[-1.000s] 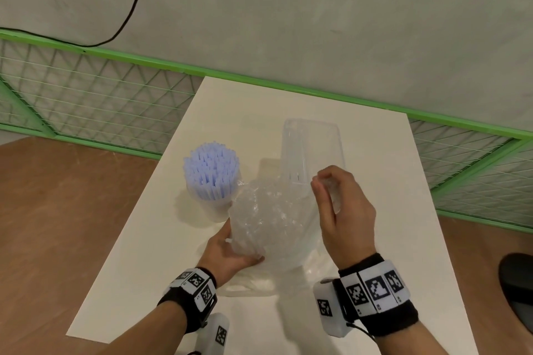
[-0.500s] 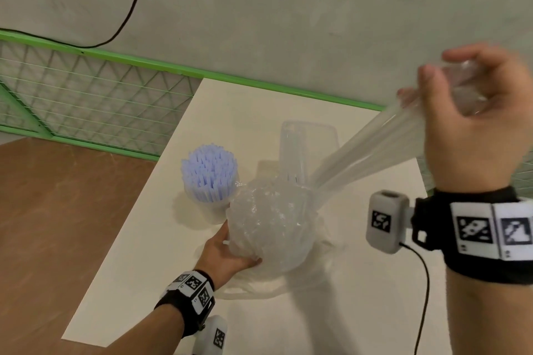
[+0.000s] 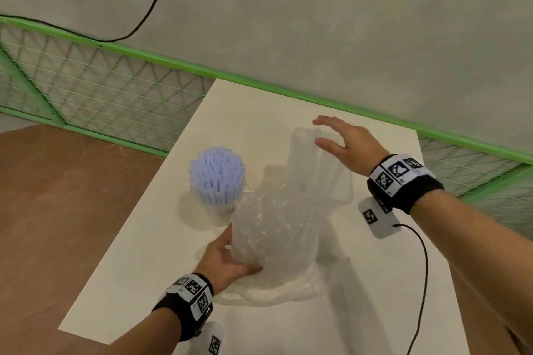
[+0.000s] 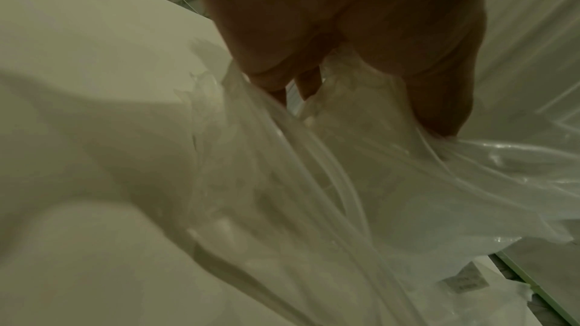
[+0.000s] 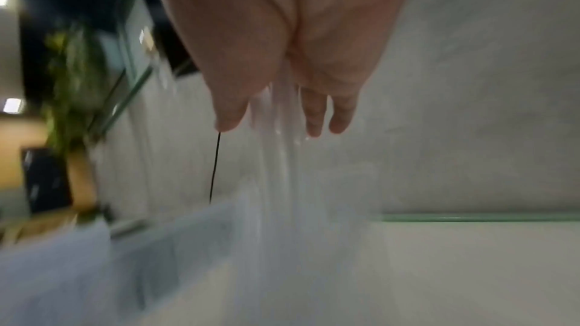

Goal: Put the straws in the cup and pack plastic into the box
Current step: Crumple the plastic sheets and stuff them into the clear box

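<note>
A white cup [image 3: 222, 212] packed with lilac straws [image 3: 216, 176] stands left of centre on the table. Beside it sits a crumpled ball of clear plastic [image 3: 274, 236]. My left hand [image 3: 239, 256] grips the ball from the near left side, and the left wrist view shows the fingers [image 4: 273, 78] dug into the film [image 4: 345, 182]. A clear box [image 3: 340, 181] lies behind the ball, and a strip of the plastic runs onto it. My right hand [image 3: 320, 132] hovers over the box's far end with straight, spread fingers. The right wrist view is blurred; pale film [image 5: 282, 158] shows below the fingertips.
The white table [image 3: 144, 268] has a green mesh fence [image 3: 101, 89] along its far and left sides, below a grey wall. More loose white film [image 3: 274, 294] lies under the ball near the front. A black cable [image 3: 424, 282] trails from my right wrist.
My right hand, which had pulled a stretch of plastic high up to the right, has let it go, come down and opened over the clear box. My left hand kept its grip.
</note>
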A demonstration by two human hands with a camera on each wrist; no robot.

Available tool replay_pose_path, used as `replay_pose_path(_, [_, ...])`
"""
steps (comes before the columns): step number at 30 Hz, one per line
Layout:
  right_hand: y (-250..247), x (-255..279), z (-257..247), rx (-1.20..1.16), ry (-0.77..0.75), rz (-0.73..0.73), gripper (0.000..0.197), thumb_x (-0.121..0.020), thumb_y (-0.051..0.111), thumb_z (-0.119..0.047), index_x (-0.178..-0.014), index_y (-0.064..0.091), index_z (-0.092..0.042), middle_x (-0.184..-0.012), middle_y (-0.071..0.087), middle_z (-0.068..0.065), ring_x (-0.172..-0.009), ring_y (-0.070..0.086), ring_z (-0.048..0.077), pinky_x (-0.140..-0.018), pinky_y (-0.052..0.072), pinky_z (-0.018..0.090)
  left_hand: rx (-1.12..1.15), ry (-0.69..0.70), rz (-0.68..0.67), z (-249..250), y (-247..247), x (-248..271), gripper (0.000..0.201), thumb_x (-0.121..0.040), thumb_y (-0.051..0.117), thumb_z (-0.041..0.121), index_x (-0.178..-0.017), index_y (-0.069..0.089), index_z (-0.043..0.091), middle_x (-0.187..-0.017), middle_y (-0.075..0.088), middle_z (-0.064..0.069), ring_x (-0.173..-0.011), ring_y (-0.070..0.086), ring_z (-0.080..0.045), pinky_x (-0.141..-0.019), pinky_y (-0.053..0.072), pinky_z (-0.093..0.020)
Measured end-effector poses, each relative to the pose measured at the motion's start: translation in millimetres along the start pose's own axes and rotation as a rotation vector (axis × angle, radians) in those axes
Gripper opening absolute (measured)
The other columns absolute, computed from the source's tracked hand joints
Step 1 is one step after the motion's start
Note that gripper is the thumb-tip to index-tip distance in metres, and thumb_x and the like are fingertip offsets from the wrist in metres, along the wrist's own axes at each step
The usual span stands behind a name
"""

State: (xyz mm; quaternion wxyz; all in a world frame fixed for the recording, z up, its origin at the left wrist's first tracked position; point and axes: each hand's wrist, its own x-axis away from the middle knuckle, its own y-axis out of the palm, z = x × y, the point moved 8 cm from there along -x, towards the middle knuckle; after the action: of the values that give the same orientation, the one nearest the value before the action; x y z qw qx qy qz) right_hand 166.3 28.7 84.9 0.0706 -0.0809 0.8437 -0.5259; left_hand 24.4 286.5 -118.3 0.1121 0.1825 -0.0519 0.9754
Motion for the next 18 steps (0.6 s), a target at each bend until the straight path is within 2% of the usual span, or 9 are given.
replay_pose_path(2, [22.9, -4.9, 8.9, 0.108, 0.007, -0.172, 0.065, -0.094, 0.051, -0.054, -0.151, 0.029, -0.032, -0.164, 0.015, -0.004, -0.152, 0.005, 0.021, -0.119, 0.016, 0.051, 0.002, 0.007, 0.011, 0.6, -0.3, 0.5, 0.080, -0.050, 0.096, 0.006, -0.118, 0.060, 0.028, -0.099, 0.076, 0.011, -0.095, 0.071, -0.011, -0.089, 0.055, -0.029])
replay_pose_path(3, [27.0, -8.3, 11.2, 0.145, 0.002, -0.199, 0.077, -0.089, 0.053, -0.061, -0.153, 0.022, -0.034, -0.165, 0.005, -0.006, -0.152, -0.002, 0.021, -0.117, 0.013, 0.055, 0.001, 0.010, 0.013, 0.9, -0.1, 0.8, 0.080, -0.051, 0.096, 0.006, -0.118, 0.059, 0.029, -0.099, 0.075, 0.013, -0.095, 0.071, -0.009, -0.088, 0.054, -0.026])
replay_pose_path(5, [31.7, -16.0, 11.0, 0.184, -0.015, -0.223, 0.095, -0.078, 0.060, -0.071, -0.153, 0.015, -0.036, -0.165, 0.000, -0.010, -0.152, -0.005, 0.019, -0.116, 0.010, 0.056, 0.002, 0.021, 0.008, 1.8, 0.7, 1.7, 0.078, -0.052, 0.095, 0.004, -0.115, 0.059, 0.032, -0.100, 0.074, 0.019, -0.095, 0.069, -0.004, -0.084, 0.053, -0.017])
replay_pose_path(8, [41.2, -26.4, 8.7, 0.232, -0.055, -0.233, 0.102, -0.070, 0.062, -0.078, -0.152, 0.015, -0.039, -0.163, 0.010, -0.012, -0.151, 0.009, 0.016, -0.116, 0.017, 0.056, 0.014, 0.020, 0.000, 3.7, 2.2, 2.1, 0.074, -0.054, 0.094, 0.002, -0.111, 0.060, 0.033, -0.098, 0.074, 0.016, -0.094, 0.069, -0.002, -0.083, 0.054, -0.015])
replay_pose_path(12, [52.2, -40.8, 7.4, 0.259, -0.065, -0.213, 0.083, -0.075, 0.056, -0.079, -0.145, 0.029, -0.042, -0.152, 0.036, -0.016, -0.137, 0.038, 0.013, -0.109, 0.037, 0.048, 0.066, 0.005, -0.009, 6.3, 4.9, 3.6, 0.069, -0.056, 0.089, -0.009, -0.110, 0.061, 0.024, -0.089, 0.076, 0.010, -0.087, 0.070, 0.002, -0.072, 0.051, -0.008])
replay_pose_path(14, [51.5, -44.6, 7.6, 0.233, -0.068, -0.153, 0.062, -0.085, 0.058, -0.064, -0.138, 0.040, -0.038, -0.139, 0.051, -0.013, -0.125, 0.050, 0.015, -0.101, 0.043, 0.041, 0.096, 0.009, -0.016, 6.3, 6.8, 4.0, 0.070, -0.055, 0.091, -0.005, -0.112, 0.062, 0.022, -0.093, 0.075, 0.002, -0.089, 0.071, -0.002, -0.074, 0.051, -0.010])
replay_pose_path(15, [49.6, -46.1, 8.8, 0.214, -0.067, -0.115, 0.050, -0.089, 0.059, -0.055, -0.134, 0.044, -0.038, -0.133, 0.055, -0.011, -0.120, 0.054, 0.017, -0.098, 0.044, 0.040, 0.107, 0.017, -0.017, 5.5, 6.7, 4.1, 0.072, -0.051, 0.094, 0.002, -0.112, 0.062, 0.023, -0.096, 0.075, 0.000, -0.092, 0.071, -0.005, -0.076, 0.052, -0.012])
replay_pose_path(17, [44.0, -48.8, 11.9, 0.166, -0.062, -0.053, 0.034, -0.094, 0.057, -0.037, -0.128, 0.051, -0.036, -0.123, 0.063, -0.006, -0.111, 0.059, 0.025, -0.093, 0.046, 0.039, 0.119, 0.028, -0.013, 6.1, 6.4, 4.8, 0.076, -0.043, 0.095, 0.020, -0.111, 0.062, 0.028, -0.101, 0.076, 0.004, -0.096, 0.071, -0.010, -0.080, 0.052, -0.015])
replay_pose_path(18, [40.5, -50.0, 14.6, 0.139, -0.057, -0.037, 0.032, -0.094, 0.056, -0.031, -0.126, 0.054, -0.035, -0.120, 0.065, -0.004, -0.108, 0.060, 0.028, -0.091, 0.046, 0.039, 0.119, 0.028, -0.010, 6.7, 6.2, 4.9, 0.077, -0.041, 0.094, 0.024, -0.111, 0.063, 0.029, -0.102, 0.075, 0.006, -0.097, 0.071, -0.010, -0.080, 0.052, -0.015])
